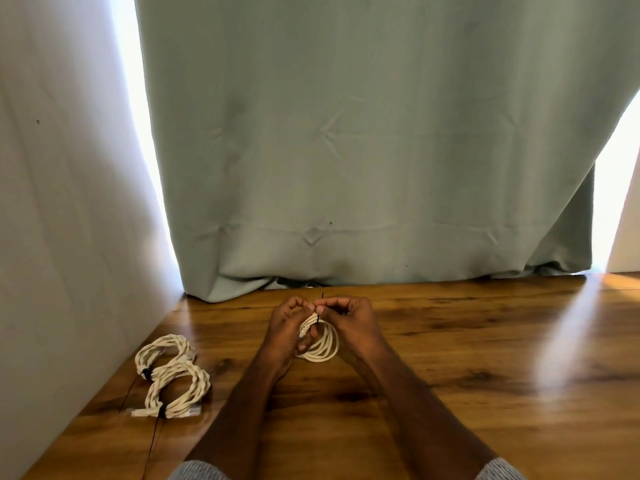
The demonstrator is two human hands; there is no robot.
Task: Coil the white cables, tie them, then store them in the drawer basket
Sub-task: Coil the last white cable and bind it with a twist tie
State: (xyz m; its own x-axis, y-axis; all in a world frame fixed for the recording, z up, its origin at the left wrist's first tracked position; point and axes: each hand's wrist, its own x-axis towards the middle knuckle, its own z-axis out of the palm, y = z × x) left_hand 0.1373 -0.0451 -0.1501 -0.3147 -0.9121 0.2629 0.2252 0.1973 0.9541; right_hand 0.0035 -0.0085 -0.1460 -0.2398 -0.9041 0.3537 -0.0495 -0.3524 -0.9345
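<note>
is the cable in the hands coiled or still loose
Coiled: the cable hangs in stacked round loops. The left hand and right hand pinch a black tie at its top; whether it is fastened, cannot tell.

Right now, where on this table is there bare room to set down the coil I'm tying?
Bare wood right of the right hand, out to the table edge. Crowded on the left: two tied bundles lie by the wall, leaving a narrower gap beside the left hand.
</note>
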